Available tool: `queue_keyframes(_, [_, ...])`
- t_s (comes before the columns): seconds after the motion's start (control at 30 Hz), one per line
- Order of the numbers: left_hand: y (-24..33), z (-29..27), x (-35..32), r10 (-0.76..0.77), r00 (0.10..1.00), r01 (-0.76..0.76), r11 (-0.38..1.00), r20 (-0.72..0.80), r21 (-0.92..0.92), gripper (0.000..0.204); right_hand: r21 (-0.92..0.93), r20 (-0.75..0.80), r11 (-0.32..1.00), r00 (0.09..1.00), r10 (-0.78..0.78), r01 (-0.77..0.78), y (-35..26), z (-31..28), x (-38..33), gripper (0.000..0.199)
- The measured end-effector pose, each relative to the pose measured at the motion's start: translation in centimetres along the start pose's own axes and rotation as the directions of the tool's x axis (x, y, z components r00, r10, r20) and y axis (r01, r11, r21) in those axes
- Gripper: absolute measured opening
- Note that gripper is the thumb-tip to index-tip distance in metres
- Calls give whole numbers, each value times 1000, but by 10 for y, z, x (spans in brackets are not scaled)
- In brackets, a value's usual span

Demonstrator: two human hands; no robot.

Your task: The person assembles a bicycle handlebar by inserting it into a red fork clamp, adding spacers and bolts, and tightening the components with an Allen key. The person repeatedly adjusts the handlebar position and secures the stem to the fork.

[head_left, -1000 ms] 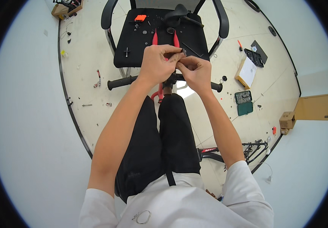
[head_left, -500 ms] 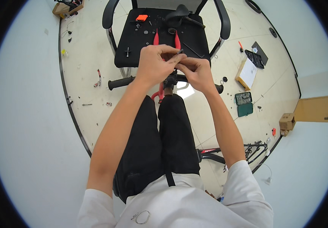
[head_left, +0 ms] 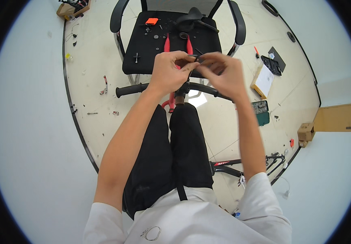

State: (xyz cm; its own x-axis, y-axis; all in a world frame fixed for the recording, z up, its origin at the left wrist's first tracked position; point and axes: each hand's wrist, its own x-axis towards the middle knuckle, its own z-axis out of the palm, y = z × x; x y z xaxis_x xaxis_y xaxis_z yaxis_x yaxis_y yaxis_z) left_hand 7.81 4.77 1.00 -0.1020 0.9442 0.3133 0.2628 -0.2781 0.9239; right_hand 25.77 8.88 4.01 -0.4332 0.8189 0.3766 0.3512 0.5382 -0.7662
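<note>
Over the front of a black chair seat (head_left: 143, 67), my left hand (head_left: 169, 73) pinches a small dark part (head_left: 194, 57) between thumb and fingers. My right hand (head_left: 226, 75) is at the other side of that part, fingers curled and slightly blurred, thumb and fingertips close around its end. What kind of part it is cannot be made out. Beneath my hands a black bicycle handlebar (head_left: 132, 90) runs crosswise. The legs of a red bicycle fork (head_left: 167, 44) lie on the seat, partly hidden by my hands, and its steerer tube (head_left: 179, 99) points toward my knees.
On the seat are a black saddle (head_left: 189, 19), an orange piece (head_left: 152, 21), a small cross-shaped tool (head_left: 136, 57) and several small parts. Right on the floor lie a green case (head_left: 263, 118), a flat box (head_left: 262, 81) and a black tool case (head_left: 271, 65). A bicycle frame (head_left: 226, 167) lies nearer.
My right hand has shifted right and turned, its fingers opening slightly around the small dark part. My left hand stays almost where it was, still pinching.
</note>
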Motion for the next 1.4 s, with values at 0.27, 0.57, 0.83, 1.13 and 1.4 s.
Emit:
queue_keyframes(0.27, [4, 1, -2, -8, 1000, 7, 1000, -18, -18, 14, -454, 526, 710, 805, -274, 538, -50, -30, 51, 27])
queue_keyframes(0.57, [1, -2, 0, 14, 1000, -13, 999, 16, -52, 12, -479, 595, 684, 776, -209, 551, -41, -23, 59, 29])
queue_keyframes(0.83, [4, -2, -1, -8, 1000, 9, 999, 30, -52, 12, -447, 391, 843, 913, -116, 299, -39, -8, 54, 32])
queue_keyframes(1.13, [-1, -1, -2, 48, 999, -48, 996, -4, -69, 13, -426, 140, 905, 987, 78, -12, -40, 5, 42, 32])
queue_keyframes(1.4, [4, -2, -7, -20, 1000, 18, 996, -18, -88, 14, -266, 171, 964, 985, 36, 11, -43, -2, 27, 21])
